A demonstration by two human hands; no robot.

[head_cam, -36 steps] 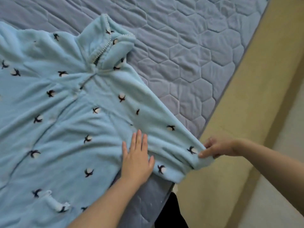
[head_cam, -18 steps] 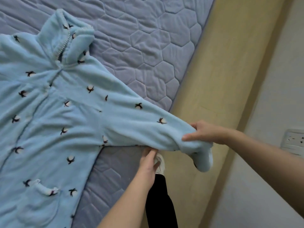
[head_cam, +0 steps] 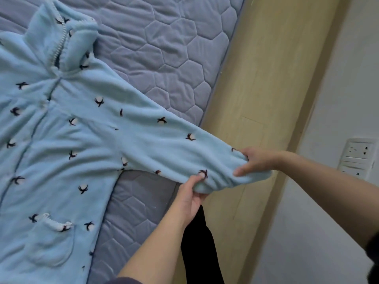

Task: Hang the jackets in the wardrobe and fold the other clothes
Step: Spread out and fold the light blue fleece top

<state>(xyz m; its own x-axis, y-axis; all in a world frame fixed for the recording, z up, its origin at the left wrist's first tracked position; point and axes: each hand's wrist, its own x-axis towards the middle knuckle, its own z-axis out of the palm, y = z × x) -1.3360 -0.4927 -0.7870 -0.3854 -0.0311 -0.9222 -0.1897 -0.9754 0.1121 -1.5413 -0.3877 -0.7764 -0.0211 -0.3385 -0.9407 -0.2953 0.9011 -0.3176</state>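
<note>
A light blue fleece robe point(head_cam: 61, 144) with small dark-and-white flower marks lies spread face up on the quilted grey-purple mattress point(head_cam: 164, 50), collar at the top left, a pocket near the bottom left. Its sleeve point(head_cam: 184, 148) stretches out to the right past the mattress edge. My right hand point(head_cam: 256, 162) pinches the sleeve's cuff end. Below it, my left hand point(head_cam: 190, 195) grips the sleeve's lower edge from underneath, thumb on top.
A pale wooden bed frame point(head_cam: 266, 89) runs diagonally along the mattress's right side. Beyond it is a white wall with a socket panel point(head_cam: 356, 158). A black-clad leg point(head_cam: 201, 249) shows under my left forearm.
My left hand left the robe's body, went under the sleeve and now grips its lower edge. My right hand has drawn the cuff out to the right, straightening the sleeve.
</note>
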